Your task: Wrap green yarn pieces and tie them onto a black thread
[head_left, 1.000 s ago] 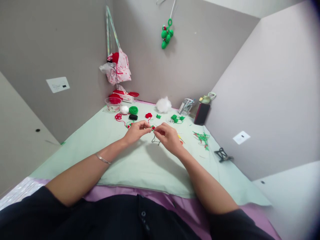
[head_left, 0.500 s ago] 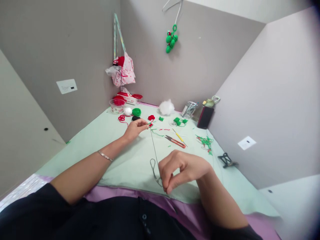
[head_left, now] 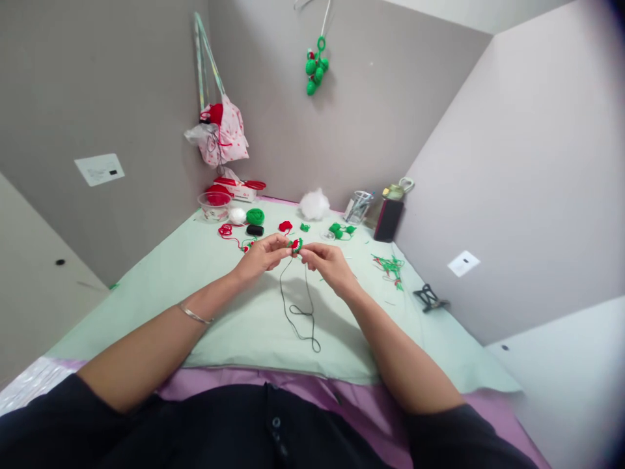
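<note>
A small red and green crocheted piece is held up over the middle of the table between both hands. My left hand pinches its left side. At its right edge, my right hand has thumb and forefinger pressed together; a needle there is too small to make out. A dark thread hangs from the piece in loops down to the light green cloth. Just left of my left hand lies another small red and green bit, partly hidden.
Behind the hands are a black spool, green yarn, white stuffing, a plastic tub and green crocheted pieces. Thread scraps, a phone and a black stand are at the right.
My right hand has moved up and away from the table's front edge to the crocheted piece beside my left hand. The thread, taut before, now hangs slack. The view has shifted slightly right.
</note>
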`<state>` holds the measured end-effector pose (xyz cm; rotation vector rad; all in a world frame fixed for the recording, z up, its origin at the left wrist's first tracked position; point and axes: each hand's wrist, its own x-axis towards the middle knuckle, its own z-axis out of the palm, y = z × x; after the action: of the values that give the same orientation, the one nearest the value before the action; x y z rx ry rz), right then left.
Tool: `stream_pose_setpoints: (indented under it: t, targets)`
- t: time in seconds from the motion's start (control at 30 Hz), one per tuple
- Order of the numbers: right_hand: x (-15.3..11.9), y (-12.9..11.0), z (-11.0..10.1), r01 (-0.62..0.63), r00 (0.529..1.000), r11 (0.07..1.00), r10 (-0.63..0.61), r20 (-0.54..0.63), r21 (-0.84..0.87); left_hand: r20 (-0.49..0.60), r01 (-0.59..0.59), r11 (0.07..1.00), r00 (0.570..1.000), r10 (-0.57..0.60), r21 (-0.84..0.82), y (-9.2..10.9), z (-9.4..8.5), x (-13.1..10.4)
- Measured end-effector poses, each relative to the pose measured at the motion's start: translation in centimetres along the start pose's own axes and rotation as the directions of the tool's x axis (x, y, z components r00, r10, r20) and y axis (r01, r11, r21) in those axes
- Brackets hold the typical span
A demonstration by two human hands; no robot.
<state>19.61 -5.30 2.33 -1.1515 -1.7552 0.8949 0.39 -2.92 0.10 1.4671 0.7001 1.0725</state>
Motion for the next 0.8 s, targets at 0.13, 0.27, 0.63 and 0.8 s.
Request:
stream_pose_setpoints:
  t: [0.13, 0.27, 0.63, 0.8]
  targets:
    - [-0.2, -0.3, 0.3, -0.016, 0.999, 0.995, 0.018, -0.027, 0.099, 0.058, -0.005, 0.996, 0.998, -0.001, 0.093, 0.1, 0.1, -0.2]
    - [-0.6, -1.0, -0.3, 0.025, 0.999, 0.999, -0.025, 0.024, -0.027, 0.04, -0.001, 0.998, 0.999, -0.001, 0.056, 0.8, -0.1, -0.3]
    - [-0.5, 0.0, 0.1, 0.165, 0.983, 0.984, -0.17, -0.068, -0.074, -0.06, 0.047, 0.999, 0.997, -0.048, -0.012, 0.9, 0.1, -0.1]
    - [-1.1, -0.3, 0.7, 0.227, 0.959, 0.953, -0.255, -0.126, -0.201, -0.103, 0.037, 0.998, 0.994, -0.042, -0.049, 0.6, 0.0, 0.0]
